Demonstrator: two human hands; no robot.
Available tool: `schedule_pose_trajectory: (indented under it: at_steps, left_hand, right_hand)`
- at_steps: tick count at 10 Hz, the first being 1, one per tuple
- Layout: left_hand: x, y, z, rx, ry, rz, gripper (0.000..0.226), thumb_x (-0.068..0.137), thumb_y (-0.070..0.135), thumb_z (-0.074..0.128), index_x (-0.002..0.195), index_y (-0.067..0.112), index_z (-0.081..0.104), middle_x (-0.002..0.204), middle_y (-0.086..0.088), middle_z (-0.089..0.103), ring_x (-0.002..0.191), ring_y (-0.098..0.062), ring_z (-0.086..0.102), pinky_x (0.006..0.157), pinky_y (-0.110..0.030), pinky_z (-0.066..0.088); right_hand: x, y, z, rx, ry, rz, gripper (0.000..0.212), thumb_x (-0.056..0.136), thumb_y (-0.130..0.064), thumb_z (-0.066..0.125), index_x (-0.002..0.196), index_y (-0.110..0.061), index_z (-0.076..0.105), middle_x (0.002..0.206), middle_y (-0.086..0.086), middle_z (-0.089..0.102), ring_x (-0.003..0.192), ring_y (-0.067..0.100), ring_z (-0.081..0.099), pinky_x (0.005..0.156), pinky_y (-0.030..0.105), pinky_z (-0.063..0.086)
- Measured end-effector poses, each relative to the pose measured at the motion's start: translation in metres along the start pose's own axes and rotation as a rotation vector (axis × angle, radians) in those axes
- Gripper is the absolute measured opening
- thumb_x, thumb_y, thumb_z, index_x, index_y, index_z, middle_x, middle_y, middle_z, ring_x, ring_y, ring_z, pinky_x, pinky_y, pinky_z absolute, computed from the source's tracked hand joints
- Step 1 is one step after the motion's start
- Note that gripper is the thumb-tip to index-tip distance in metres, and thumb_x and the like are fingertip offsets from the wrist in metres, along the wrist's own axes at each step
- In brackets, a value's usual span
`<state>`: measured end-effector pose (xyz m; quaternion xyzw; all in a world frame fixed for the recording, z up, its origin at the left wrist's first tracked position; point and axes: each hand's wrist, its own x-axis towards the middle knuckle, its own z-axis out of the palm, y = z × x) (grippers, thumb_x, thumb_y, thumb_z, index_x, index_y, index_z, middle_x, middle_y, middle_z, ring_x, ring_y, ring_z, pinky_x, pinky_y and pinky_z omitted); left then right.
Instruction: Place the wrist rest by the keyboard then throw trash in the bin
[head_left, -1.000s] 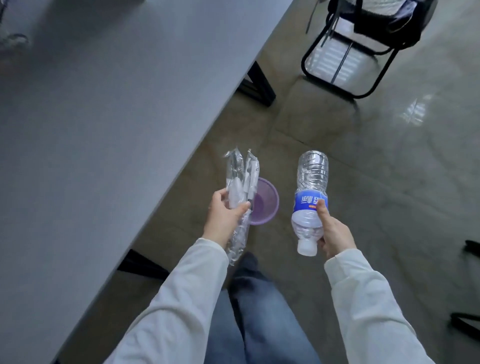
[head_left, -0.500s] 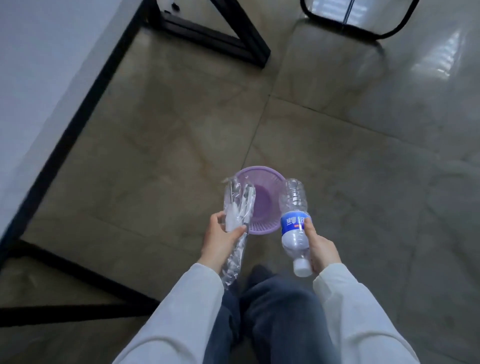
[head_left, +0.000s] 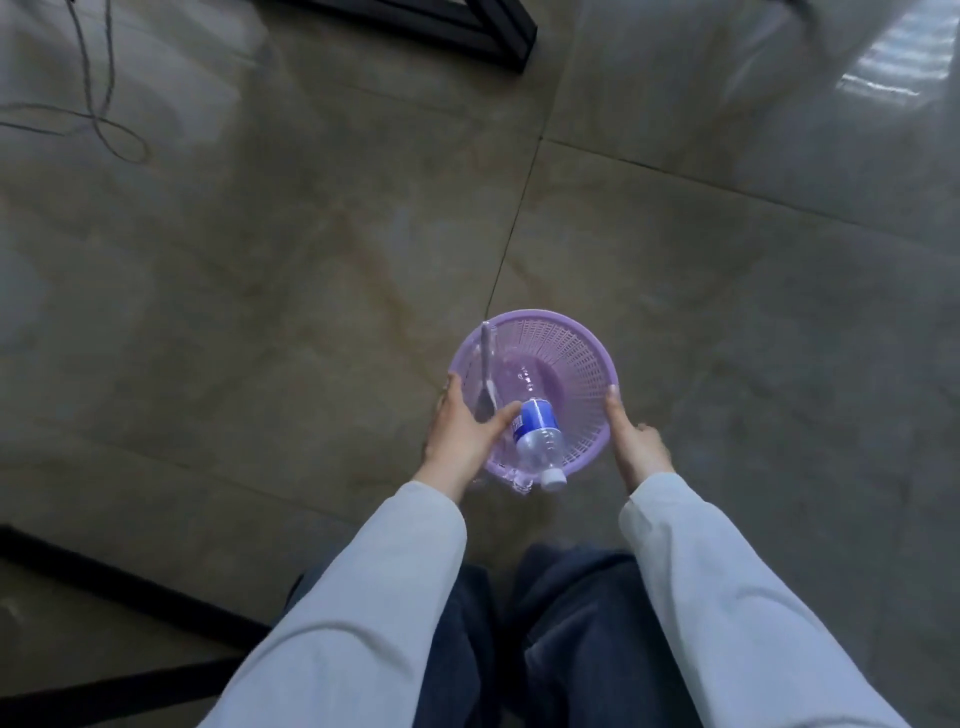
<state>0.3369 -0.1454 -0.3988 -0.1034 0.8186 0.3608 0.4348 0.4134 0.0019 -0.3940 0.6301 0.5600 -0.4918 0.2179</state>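
A purple mesh bin (head_left: 582, 358) stands on the tiled floor in front of me. The clear water bottle (head_left: 537, 439) with a blue label lies tilted inside it, its white cap poking over the near rim. My left hand (head_left: 462, 434) is at the bin's left rim, closed around a crumpled clear plastic wrapper (head_left: 485, 371) whose top stands up inside the bin. My right hand (head_left: 634, 441) is at the right rim with fingers apart, holding nothing. The wrist rest and keyboard are out of sight.
Black table legs (head_left: 467, 26) cross the floor at the top, and another black bar (head_left: 119, 587) runs at the lower left. A loose grey cable (head_left: 104, 114) loops on the floor at the upper left. My jeans-clad legs (head_left: 545, 649) are directly below the bin.
I have bent down toward the bin. My right hand let go of the bottle, which now lies in the bin. My left hand brought the wrapper into the bin's left side.
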Motion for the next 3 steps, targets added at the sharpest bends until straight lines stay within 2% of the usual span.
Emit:
schedule_pose_trajectory:
  at_steps: [2, 3]
  left_hand:
    - [-0.081, 0.047, -0.019, -0.138, 0.032, 0.008, 0.068, 0.082, 0.036, 0.061, 0.140, 0.016, 0.032, 0.147, -0.005, 0.042, 0.132, -0.022, 0.044, 0.106, -0.034, 0.034]
    - [-0.122, 0.078, -0.029, -0.300, 0.063, 0.020, 0.058, 0.083, 0.028, 0.061, 0.135, 0.016, 0.039, 0.140, -0.006, 0.049, 0.127, -0.020, 0.049, 0.107, -0.036, 0.039]
  right_hand:
    - [-0.103, -0.018, -0.025, 0.104, -0.021, -0.168, 0.074, 0.080, -0.053, 0.053, 0.138, -0.010, 0.036, 0.147, 0.011, 0.038, 0.132, 0.026, 0.040, 0.108, 0.034, 0.030]
    - [-0.156, -0.033, -0.043, 0.226, -0.066, -0.205, 0.067, 0.081, -0.046, 0.057, 0.134, -0.010, 0.040, 0.135, 0.006, 0.049, 0.118, 0.017, 0.049, 0.100, 0.026, 0.034]
